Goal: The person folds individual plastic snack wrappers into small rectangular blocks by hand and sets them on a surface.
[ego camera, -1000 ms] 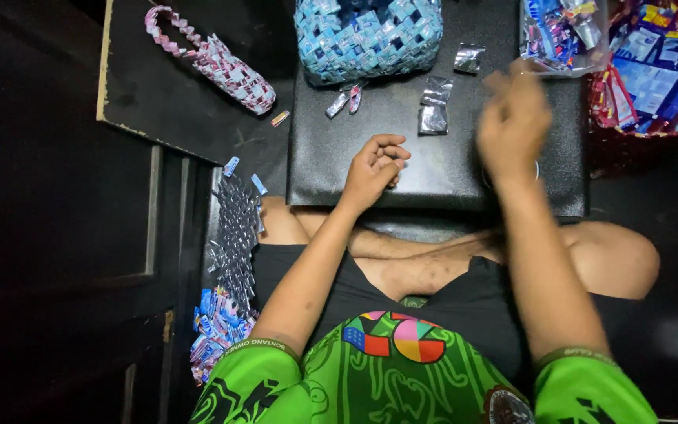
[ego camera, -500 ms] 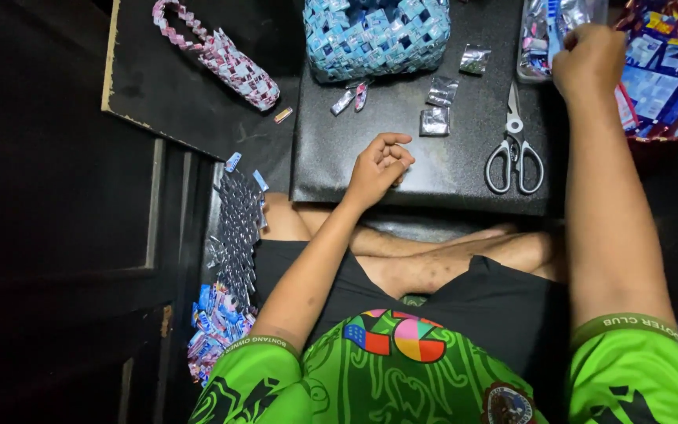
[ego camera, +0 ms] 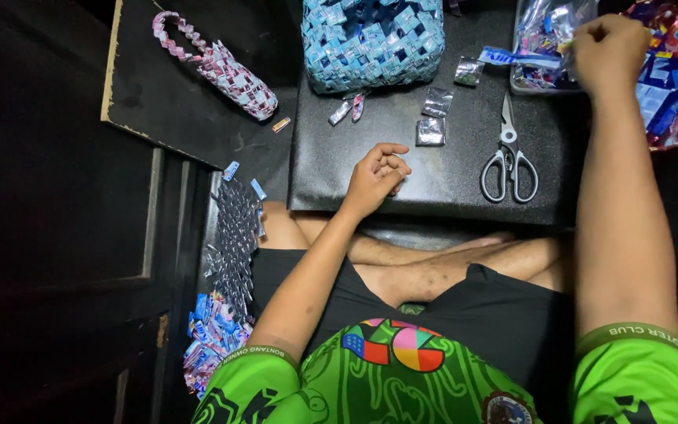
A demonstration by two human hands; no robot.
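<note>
My left hand [ego camera: 377, 174] rests curled on the black board [ego camera: 402, 177] over my lap, holding nothing that I can see. My right hand [ego camera: 610, 49] is stretched to the far right and pinches a long blue wrapper strip [ego camera: 512, 58] at a clear tub of wrappers [ego camera: 547, 39]. Scissors [ego camera: 508, 157] lie on the board below that hand. Small folded silver wrapper pieces [ego camera: 431, 130] lie near the middle. A blue woven basket [ego camera: 372, 39] stands at the board's far edge.
A pink woven strap [ego camera: 217, 64] lies on a dark board at the upper left. A woven silver and blue strip [ego camera: 233, 251] hangs beside my left knee. A red bag of wrappers [ego camera: 676, 86] sits at the far right.
My right hand moved from over the board up and right to the tub and took hold of a blue wrapper strip, uncovering the scissors. The left hand stayed put.
</note>
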